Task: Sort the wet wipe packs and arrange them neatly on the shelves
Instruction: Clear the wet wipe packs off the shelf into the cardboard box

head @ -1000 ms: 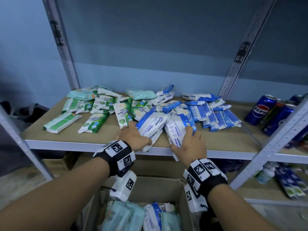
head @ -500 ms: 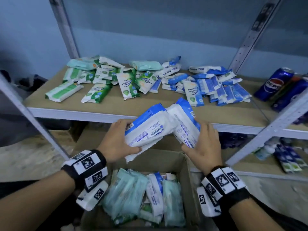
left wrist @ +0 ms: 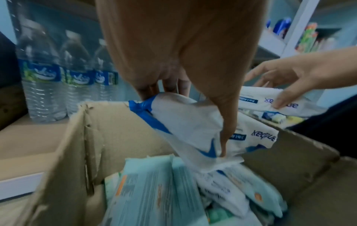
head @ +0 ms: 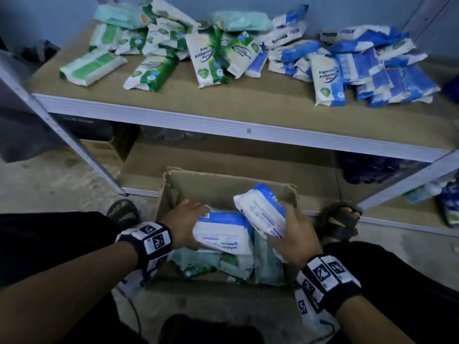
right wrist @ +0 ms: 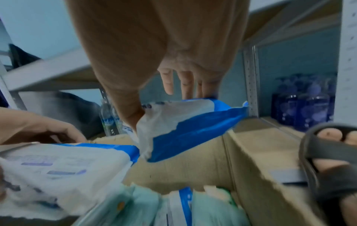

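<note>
My left hand (head: 185,225) grips a large white-and-blue wipe pack (head: 222,235) low over the open cardboard box (head: 223,181); in the left wrist view the thumb (left wrist: 226,122) and fingers pinch that pack (left wrist: 185,126). My right hand (head: 293,238) holds a second white-and-blue pack (head: 263,214), tilted on edge at the box's right side, thumb and fingers round it in the right wrist view (right wrist: 185,122). Pale teal and white packs (head: 211,265) lie in the box. On the shelf (head: 223,120) above, green packs (head: 154,45) lie heaped at left, blue packs (head: 360,68) at right.
The box stands on the floor between my sandalled feet (head: 337,220), against the lower shelf. Water bottles (left wrist: 58,79) stand on that lower shelf behind the box. Blue bottles (right wrist: 303,105) fill the neighbouring rack at right. A shelf upright (head: 62,135) slants down at left.
Both hands lifted the two large blue-and-white packs off the shelf's front edge and carried them down to the cardboard box. My view tilted down with them.
</note>
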